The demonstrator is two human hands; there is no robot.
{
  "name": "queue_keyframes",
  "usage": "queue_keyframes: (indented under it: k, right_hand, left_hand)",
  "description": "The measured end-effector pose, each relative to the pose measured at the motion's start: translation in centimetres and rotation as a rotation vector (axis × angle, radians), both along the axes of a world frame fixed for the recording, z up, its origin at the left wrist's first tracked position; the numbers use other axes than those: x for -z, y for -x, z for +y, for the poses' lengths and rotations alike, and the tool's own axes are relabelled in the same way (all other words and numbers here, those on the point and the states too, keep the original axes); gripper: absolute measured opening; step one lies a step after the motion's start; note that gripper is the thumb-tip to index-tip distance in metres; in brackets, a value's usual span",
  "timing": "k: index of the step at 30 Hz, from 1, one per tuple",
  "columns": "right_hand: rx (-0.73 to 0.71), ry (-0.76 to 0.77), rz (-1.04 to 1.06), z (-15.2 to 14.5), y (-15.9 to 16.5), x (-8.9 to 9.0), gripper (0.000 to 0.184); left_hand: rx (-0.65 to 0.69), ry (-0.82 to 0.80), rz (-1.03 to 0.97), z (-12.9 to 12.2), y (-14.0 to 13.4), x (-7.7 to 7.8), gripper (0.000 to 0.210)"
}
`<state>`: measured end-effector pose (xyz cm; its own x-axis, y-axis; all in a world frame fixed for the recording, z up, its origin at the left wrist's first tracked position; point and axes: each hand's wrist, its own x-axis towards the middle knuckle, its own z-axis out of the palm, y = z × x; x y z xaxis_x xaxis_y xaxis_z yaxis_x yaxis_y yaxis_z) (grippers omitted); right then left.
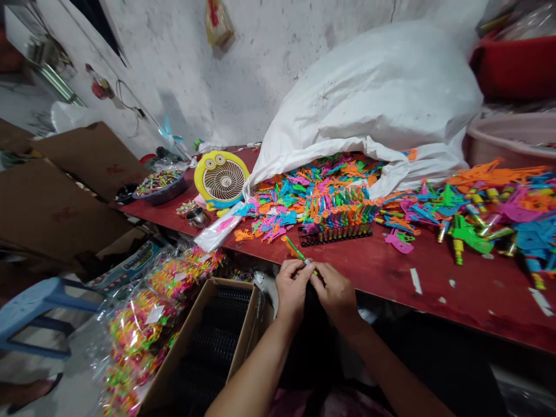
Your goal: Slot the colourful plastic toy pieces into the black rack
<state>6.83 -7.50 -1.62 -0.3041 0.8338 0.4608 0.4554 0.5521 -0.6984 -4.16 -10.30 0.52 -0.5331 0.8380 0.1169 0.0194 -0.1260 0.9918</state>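
In the head view, my left hand (pixel 291 291) and my right hand (pixel 335 294) meet at the table's front edge, fingers closed in a pinch. Between them is a thin green plastic toy piece (pixel 297 249) with an orange tip; its lower end is partly hidden by my fingertips. Just beyond stands a black rack (pixel 354 233) filled with upright toy pieces in several colours. Behind and left of the rack spreads a pile of loose flat plastic pieces (pixel 278 200), spilling from a large white sack (pixel 373 92).
More toy pieces with gold ends (pixel 469 237) cover the right of the red table (pixel 369 269). A yellow fan (pixel 223 180), metal cup (pixel 197 218) and basket (pixel 160 188) stand left. Below are a carton (pixel 249 336) of black racks, bagged pieces (pixel 139 318) and a blue stool (pixel 35 295).
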Motion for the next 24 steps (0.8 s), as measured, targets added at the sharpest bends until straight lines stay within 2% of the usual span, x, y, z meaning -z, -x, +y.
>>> queue_keyframes:
  k: [2, 5, 9, 12, 16, 17, 20, 22, 24]
  right_hand:
    - [0.012, -0.016, 0.011, 0.3, -0.2, -0.4, 0.026]
    - [0.04, -0.034, 0.026, 0.7, -0.5, -0.9, 0.023]
    - [0.019, 0.001, 0.073, 0.9, -1.8, -1.4, 0.017]
    - [0.05, 0.069, 0.126, 1.3, -3.5, -1.8, 0.016]
    - [0.207, 0.237, 0.267, 2.3, -6.1, -2.6, 0.026]
    - [0.251, 0.29, 0.308, 2.6, -6.6, -2.9, 0.029]
    - [0.346, 0.418, 0.29, 3.1, -8.0, -3.5, 0.034]
    - [0.373, 0.445, 0.219, 3.2, -8.6, -3.7, 0.039]
    - [0.356, 0.453, 0.219, 3.1, -9.1, -3.5, 0.045]
  left_hand:
    - [-0.042, -0.047, 0.109, 0.6, 0.3, -0.2, 0.013]
    - [-0.035, -0.104, 0.23, 1.0, -0.1, -0.4, 0.009]
    - [0.085, -0.149, 0.377, 0.3, -1.3, -0.4, 0.009]
    - [0.173, -0.186, 0.438, 0.1, -0.9, -0.1, 0.016]
    - [0.004, -0.227, 0.553, 2.3, 1.8, 0.5, 0.025]
    - [-0.004, -0.228, 0.623, 3.1, 2.5, 0.7, 0.03]
    - [0.129, -0.166, 0.871, 5.1, 3.7, 1.6, 0.038]
    - [0.189, -0.1, 0.999, 5.5, 3.5, 2.1, 0.035]
    - [0.196, -0.062, 1.08, 5.0, 2.5, 2.5, 0.034]
